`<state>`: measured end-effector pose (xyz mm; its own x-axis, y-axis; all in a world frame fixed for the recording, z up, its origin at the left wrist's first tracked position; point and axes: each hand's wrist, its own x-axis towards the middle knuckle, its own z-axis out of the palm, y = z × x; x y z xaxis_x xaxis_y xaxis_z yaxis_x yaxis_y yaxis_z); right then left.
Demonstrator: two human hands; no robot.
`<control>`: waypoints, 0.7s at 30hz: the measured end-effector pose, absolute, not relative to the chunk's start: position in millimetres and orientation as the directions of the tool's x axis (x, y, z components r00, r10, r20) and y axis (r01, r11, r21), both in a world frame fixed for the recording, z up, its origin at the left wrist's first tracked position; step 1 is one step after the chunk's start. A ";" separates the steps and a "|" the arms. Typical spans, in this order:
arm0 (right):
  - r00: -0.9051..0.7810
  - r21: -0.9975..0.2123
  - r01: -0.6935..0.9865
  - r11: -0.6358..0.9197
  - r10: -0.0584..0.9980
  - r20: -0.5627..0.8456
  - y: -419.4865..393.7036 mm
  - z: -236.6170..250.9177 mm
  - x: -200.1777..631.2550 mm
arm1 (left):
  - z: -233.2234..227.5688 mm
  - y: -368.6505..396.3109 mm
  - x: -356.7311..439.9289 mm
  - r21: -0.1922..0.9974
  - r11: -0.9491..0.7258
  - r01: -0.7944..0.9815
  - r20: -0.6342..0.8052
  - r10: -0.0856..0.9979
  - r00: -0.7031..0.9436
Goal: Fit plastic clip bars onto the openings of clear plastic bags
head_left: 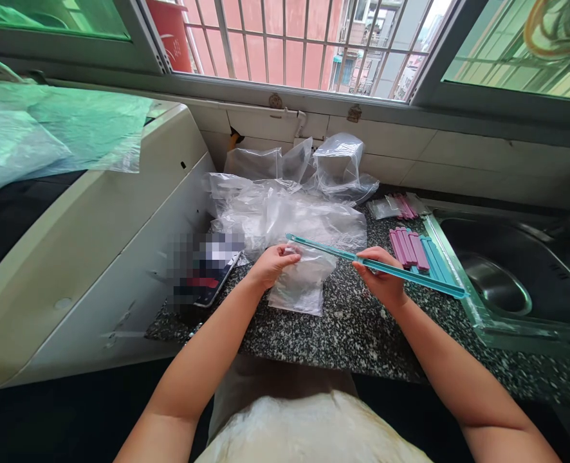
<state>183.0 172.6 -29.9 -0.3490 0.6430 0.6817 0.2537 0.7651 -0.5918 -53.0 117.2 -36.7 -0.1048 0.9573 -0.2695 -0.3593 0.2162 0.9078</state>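
A long teal bag clip [410, 272], unfolded into one nearly straight strip, slants across the middle of the view. Near its hinge, my right hand [380, 275] grips it between thumb and fingers. My left hand [276, 265] is closed in a pinch at the upper left edge of a clear plastic bag [296, 294]. The clip's left end lies just above the left fingertips, across the bag's top. Whether the left fingers also touch the clip, I cannot tell. The bag hangs flat over the dark speckled counter.
Behind my hands is a heap of clear plastic bags [285, 209]. Pink clips [408, 247] and teal clips [437, 257] lie by the sink [497, 280] at right, with small packets [386, 207] behind. A phone [222, 276], partly pixelated, rests left beside a white appliance [135, 257].
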 end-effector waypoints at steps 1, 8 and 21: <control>-0.335 -0.596 0.254 0.762 0.648 0.685 172.5 -29.4 183.1 | -35.5 116.7 -52.7 0.909 0.219 -0.355 -0.270 0.958 -0.098; -0.244 -0.639 0.256 0.725 0.688 0.683 175.4 -32.6 182.9 | -31.3 111.8 -49.9 0.887 0.223 -0.404 -0.256 0.966 -0.028; -0.263 -0.670 0.171 0.722 0.689 0.675 174.1 -42.7 174.0 | -29.0 109.2 -52.1 0.816 0.251 -0.520 -0.262 0.964 0.054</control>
<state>174.0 174.1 -42.7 -0.2634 0.6888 0.6754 0.1713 0.7224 -0.6700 -52.1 109.2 -29.0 0.0542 0.9636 -0.2618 -0.5203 0.2510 0.8163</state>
